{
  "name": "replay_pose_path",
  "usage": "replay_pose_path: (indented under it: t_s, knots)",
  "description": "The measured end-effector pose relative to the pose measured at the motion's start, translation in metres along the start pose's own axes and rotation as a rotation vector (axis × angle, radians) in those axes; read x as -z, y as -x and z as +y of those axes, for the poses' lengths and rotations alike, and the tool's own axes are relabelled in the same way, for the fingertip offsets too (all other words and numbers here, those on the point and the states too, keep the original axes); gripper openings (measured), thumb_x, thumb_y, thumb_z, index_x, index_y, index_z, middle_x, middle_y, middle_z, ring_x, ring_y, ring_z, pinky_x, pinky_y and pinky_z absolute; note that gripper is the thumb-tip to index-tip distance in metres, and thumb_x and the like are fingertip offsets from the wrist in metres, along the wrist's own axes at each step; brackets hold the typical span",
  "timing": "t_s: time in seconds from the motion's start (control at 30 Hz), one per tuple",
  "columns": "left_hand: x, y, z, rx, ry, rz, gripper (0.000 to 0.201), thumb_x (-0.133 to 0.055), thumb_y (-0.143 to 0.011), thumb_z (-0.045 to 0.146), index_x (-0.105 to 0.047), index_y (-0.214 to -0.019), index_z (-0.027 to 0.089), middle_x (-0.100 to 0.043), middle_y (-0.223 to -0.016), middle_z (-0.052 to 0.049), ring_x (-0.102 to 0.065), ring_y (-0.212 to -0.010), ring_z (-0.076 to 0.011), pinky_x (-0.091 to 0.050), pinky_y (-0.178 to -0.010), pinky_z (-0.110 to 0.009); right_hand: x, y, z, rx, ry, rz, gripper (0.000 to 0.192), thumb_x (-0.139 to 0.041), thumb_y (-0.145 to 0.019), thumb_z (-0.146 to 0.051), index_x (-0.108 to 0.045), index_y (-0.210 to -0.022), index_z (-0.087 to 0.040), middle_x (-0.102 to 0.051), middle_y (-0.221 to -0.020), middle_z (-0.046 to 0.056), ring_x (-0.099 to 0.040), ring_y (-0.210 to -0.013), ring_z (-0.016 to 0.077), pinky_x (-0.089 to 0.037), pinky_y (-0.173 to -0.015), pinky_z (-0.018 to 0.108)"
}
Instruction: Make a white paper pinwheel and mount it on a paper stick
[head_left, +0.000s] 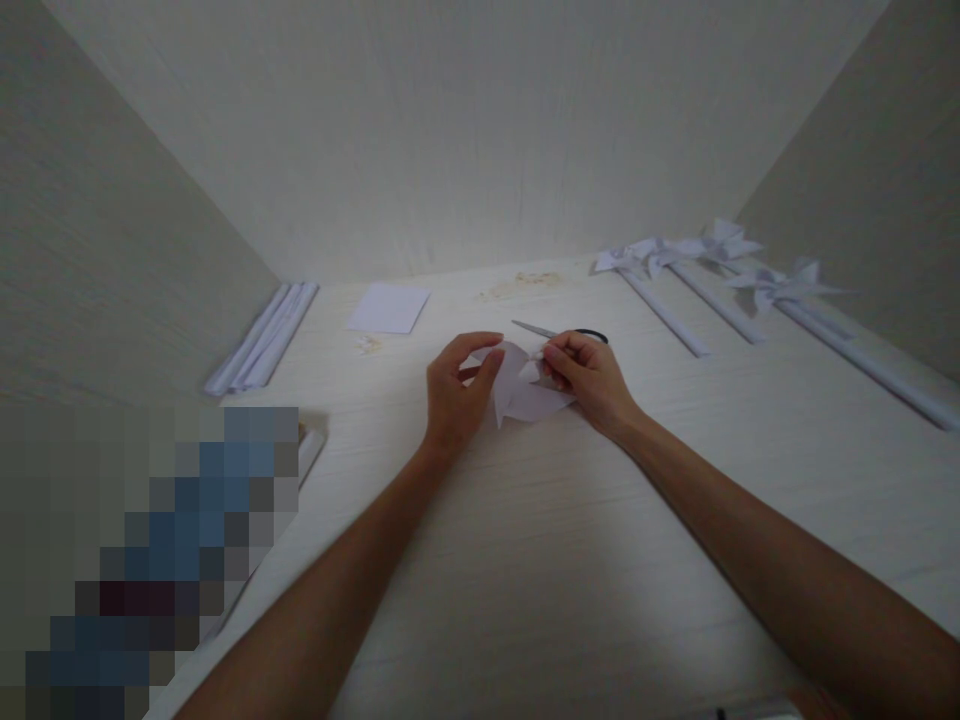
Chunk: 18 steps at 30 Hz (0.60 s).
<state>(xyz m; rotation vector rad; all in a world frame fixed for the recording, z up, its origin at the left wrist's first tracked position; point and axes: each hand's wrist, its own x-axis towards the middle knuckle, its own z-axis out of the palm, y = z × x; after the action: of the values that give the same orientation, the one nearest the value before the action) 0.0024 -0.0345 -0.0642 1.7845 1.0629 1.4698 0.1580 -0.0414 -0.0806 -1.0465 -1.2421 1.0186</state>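
Both hands meet over the middle of the table around a white paper pinwheel (517, 385) with cut, curled blades. My left hand (461, 385) pinches its left edge between thumb and fingers. My right hand (589, 375) is closed at the pinwheel's right side, thumb against fingertips on a folded paper tip; whether it also holds something small is hidden. Just behind my right hand lies a pair of scissors (536, 328) with black handles, its blade pointing left.
Finished paper pinwheels (780, 290) on rolled paper sticks lie at the right. A bundle of paper rolls (262, 340) rests at the far left, and a square paper sheet (388, 308) lies nearer the middle. Walls (480, 140) enclose the back and sides. A pixelated area covers the lower left.
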Motion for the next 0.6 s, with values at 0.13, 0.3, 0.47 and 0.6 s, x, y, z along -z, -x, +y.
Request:
replay_pose_path:
  t_s: [0.13, 0.3, 0.47, 0.6]
  knots:
    - [0.0014, 0.002, 0.0028, -0.095, -0.069, 0.05, 0.018, -0.055, -0.07, 0.02, -0.054, -0.088, 0.02, -0.056, -0.094, -0.003, -0.053, -0.089, -0.0136, -0.049, -0.059, -0.019, 0.0007, -0.001, 0.0021, 0.024, -0.008, 0.096, 0.015, -0.055, -0.072, -0.029, -0.05, -0.062, -0.018, -0.047, -0.048, -0.005, -0.037, -0.039, 0.0053, -0.025, -0.036, 0.019]
    - [0.0, 0.0036, 0.002, -0.114, -0.134, 0.09, 0.016, -0.056, -0.064, 0.014, -0.045, -0.074, 0.019, -0.048, -0.075, 0.001, -0.05, -0.069, -0.0098, -0.044, -0.049, -0.017, 0.0016, -0.0014, 0.002, 0.033, -0.048, 0.213, 0.015, -0.055, -0.072, -0.028, -0.051, -0.061, -0.017, -0.05, -0.049, -0.005, -0.038, -0.037, 0.0045, -0.024, -0.035, 0.018]
    - [0.0026, 0.004, 0.0035, -0.252, -0.229, 0.094, 0.016, -0.047, -0.059, 0.005, -0.044, -0.067, 0.019, -0.044, -0.068, 0.001, -0.045, -0.065, -0.0116, -0.042, -0.053, -0.023, 0.0001, -0.001, -0.0016, -0.004, -0.086, 0.265, 0.015, -0.056, -0.071, -0.028, -0.052, -0.061, -0.017, -0.051, -0.048, -0.005, -0.038, -0.035, 0.004, -0.024, -0.034, 0.017]
    - [0.0043, 0.0051, 0.0086, -0.389, -0.242, -0.093, 0.022, -0.047, -0.058, 0.007, -0.051, -0.076, 0.018, -0.045, -0.078, -0.003, -0.046, -0.078, -0.0161, -0.042, -0.069, -0.032, -0.0018, -0.001, -0.0059, -0.037, -0.13, 0.292, 0.018, -0.056, -0.07, -0.028, -0.051, -0.057, -0.016, -0.047, -0.043, -0.006, -0.036, -0.035, 0.0039, -0.023, -0.033, 0.017]
